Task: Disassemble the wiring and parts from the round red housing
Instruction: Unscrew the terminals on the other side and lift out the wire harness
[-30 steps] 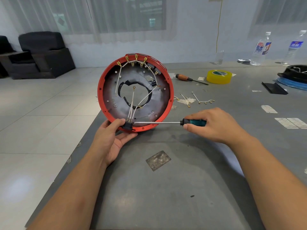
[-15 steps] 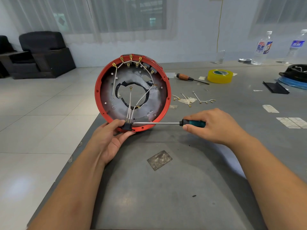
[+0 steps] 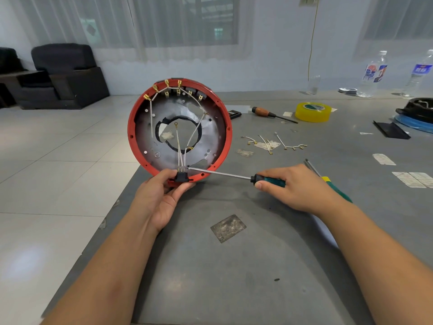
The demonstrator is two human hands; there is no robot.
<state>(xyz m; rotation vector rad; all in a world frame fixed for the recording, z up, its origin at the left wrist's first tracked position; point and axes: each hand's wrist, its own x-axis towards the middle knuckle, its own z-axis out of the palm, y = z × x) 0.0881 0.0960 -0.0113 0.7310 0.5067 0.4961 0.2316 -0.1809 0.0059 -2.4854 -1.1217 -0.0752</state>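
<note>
Red housing (image 3: pixel 138 146) stands on edge; left hand (image 3: pixel 164 195) pinches the black connector block (image 3: pixel 181 176) at six o'clock; right hand (image 3: pixel 295 188) grips the screwdriver (image 3: pixel 234 175); lever gently, bracing the rim.

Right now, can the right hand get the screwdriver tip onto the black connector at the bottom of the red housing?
Probably yes. The right hand holds the screwdriver with its tip already beside the black connector. The left hand grips below it on the red housing, leaving that side open.
</note>
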